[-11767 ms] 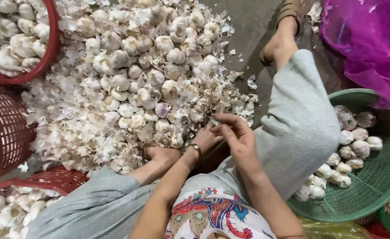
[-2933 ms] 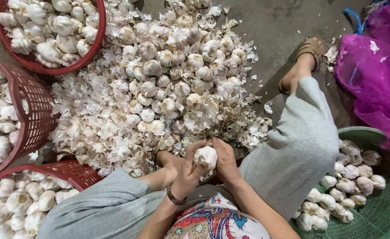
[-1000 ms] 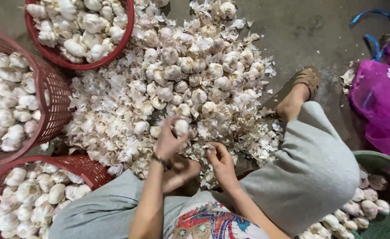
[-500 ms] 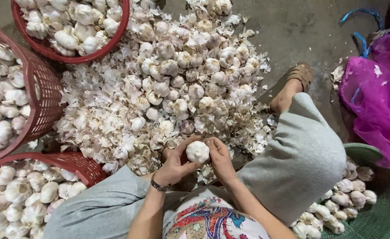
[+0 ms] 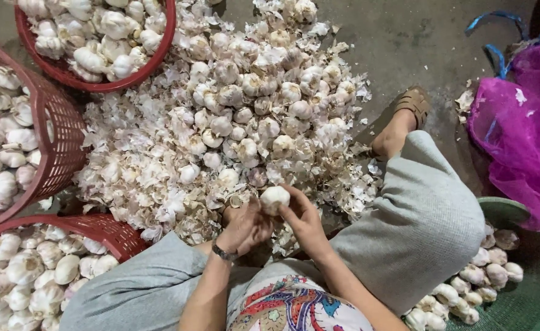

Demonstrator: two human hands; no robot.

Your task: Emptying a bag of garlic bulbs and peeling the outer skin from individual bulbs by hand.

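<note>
A single white garlic bulb (image 5: pixel 275 198) is held between both hands just above the near edge of a large heap of garlic bulbs and papery skins (image 5: pixel 233 122) spread over the concrete floor (image 5: pixel 417 43). The left hand (image 5: pixel 245 225) is cupped around the bulb's left underside, its fingers curled against it, and a dark band is worn at that wrist. The right hand (image 5: pixel 303 222) is pressed to the bulb's right side, thumb and fingertips closed on it. Both knees, covered in grey cloth, are seen spread to either side, and a sandalled foot (image 5: pixel 405 116) is planted at the right edge of the heap. Three red mesh baskets filled with bulbs are placed on the left: one at the far left (image 5: pixel 98 83), one at mid left (image 5: pixel 61 147) and one near left (image 5: pixel 107 228). A green basket (image 5: pixel 527 214) holding more bulbs is set near right, beside the right knee. A magenta mesh sack (image 5: pixel 521 129) is lying at the right, just beyond the green basket, with blue handles at its far side.
</note>
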